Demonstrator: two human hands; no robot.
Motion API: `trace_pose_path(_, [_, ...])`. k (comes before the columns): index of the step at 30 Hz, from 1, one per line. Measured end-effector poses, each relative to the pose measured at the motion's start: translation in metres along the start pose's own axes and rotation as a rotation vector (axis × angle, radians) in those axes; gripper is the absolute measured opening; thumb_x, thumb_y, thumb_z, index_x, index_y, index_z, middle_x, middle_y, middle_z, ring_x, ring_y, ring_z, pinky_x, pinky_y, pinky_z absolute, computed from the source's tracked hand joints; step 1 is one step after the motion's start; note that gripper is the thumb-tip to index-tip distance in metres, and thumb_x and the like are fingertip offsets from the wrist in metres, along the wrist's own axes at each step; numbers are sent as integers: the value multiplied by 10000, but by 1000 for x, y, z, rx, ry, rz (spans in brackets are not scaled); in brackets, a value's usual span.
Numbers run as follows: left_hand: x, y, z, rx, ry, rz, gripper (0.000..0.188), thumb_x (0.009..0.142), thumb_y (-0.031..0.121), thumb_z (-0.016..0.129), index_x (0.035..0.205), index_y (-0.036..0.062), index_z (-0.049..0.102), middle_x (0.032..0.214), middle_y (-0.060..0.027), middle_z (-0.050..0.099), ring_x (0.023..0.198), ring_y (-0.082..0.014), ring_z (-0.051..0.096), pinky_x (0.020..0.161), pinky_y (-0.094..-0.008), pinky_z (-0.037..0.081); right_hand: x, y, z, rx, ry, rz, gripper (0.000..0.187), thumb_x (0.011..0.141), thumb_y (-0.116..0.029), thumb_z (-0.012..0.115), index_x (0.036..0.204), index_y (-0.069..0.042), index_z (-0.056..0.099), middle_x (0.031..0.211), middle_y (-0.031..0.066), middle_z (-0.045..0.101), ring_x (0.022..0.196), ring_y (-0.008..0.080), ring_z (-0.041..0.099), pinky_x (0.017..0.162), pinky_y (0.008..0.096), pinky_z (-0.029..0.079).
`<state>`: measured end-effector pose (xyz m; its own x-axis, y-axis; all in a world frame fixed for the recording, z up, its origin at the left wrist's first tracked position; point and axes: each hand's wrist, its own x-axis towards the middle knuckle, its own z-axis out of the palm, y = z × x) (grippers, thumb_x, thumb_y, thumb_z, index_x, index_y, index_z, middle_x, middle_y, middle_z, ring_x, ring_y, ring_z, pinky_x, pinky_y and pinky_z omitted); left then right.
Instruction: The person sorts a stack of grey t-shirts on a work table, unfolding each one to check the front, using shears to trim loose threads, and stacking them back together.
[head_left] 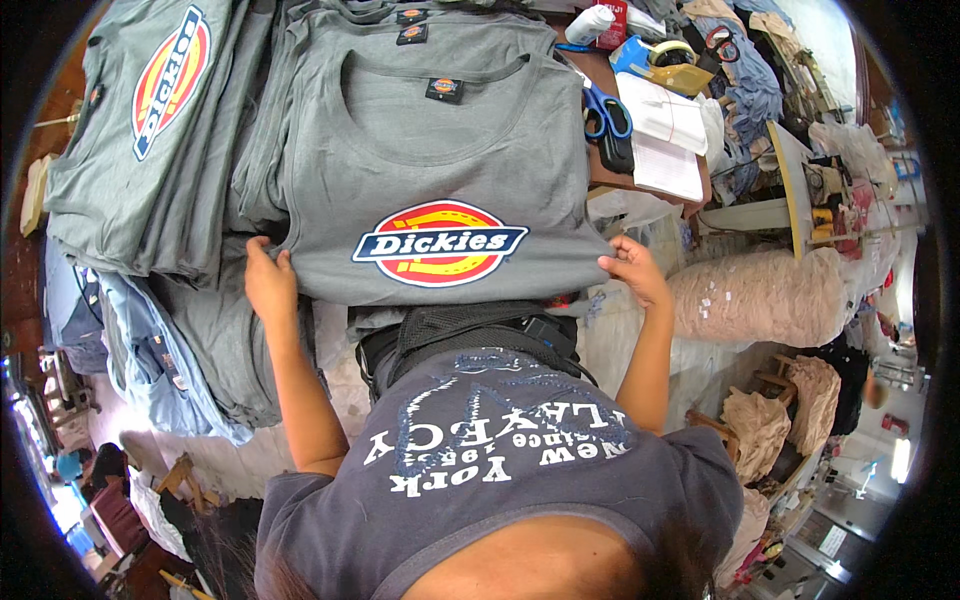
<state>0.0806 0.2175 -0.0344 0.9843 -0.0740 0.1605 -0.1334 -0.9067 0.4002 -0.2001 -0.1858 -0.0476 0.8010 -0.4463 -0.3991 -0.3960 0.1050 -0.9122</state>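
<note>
A grey T-shirt (440, 180) with a wide round neck and a red, yellow and blue printed emblem lies spread in front of me, neck away from me. It rests on a stack of similar grey shirts. My left hand (270, 278) is closed on its left edge, thumb and fingers pinching the cloth. On the opposite edge, my right hand (637, 270) pinches the fabric near the lower corner. Between the hands the lower part of the shirt hangs toward my lap, fairly taut. A small dark label (444, 90) shows inside the neck.
Another pile of grey shirts (160, 190) lies to the left, above light blue garments (165, 360). At the right, a brown table (640, 183) holds blue-handled scissors (608, 115), white paper pads (665, 140) and a tape dispenser (675, 65). A large beige bundle (760, 295) sits beyond my right arm.
</note>
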Motion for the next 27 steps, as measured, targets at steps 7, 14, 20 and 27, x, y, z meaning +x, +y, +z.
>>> trace_pose_path(7, [4, 70, 25, -228, 220, 578, 258, 810, 52, 494, 1066, 20, 489, 1193, -142, 455, 1134, -283, 408, 913, -391, 323, 25, -84, 97, -743, 353, -851, 282, 786, -63, 523, 1067, -36, 519, 1073, 120, 543, 989, 288, 519, 843, 370, 400])
trace_pose_path(14, [85, 89, 35, 199, 20, 726, 374, 894, 244, 376, 1227, 80, 418, 1310, -73, 370, 1237, -206, 307, 1011, -448, 183, 101, -90, 131, -1225, 512, -834, 406, 854, -264, 418, 1184, -30, 457, 1264, 121, 417, 1193, 237, 360, 978, 408, 257])
trace_pose_path(20, [171, 98, 47, -8, -38, 803, 356, 855, 276, 454, 1162, 98, 471, 1149, -84, 497, 1081, -235, 449, 905, -434, 326, 163, -111, 123, -1396, 698, -801, 424, 868, -281, 391, 1237, -74, 407, 1307, 77, 378, 1208, 232, 347, 978, 427, 250])
trace_pose_path(27, [195, 124, 53, -18, 158, 882, 300, 827, 331, 488, 938, 53, 515, 978, -84, 554, 958, -277, 497, 765, -390, 392, 201, -131, 105, -1031, 730, -756, 291, 796, -261, 544, 1042, -114, 498, 1125, 90, 484, 1074, 267, 443, 954, 473, 259])
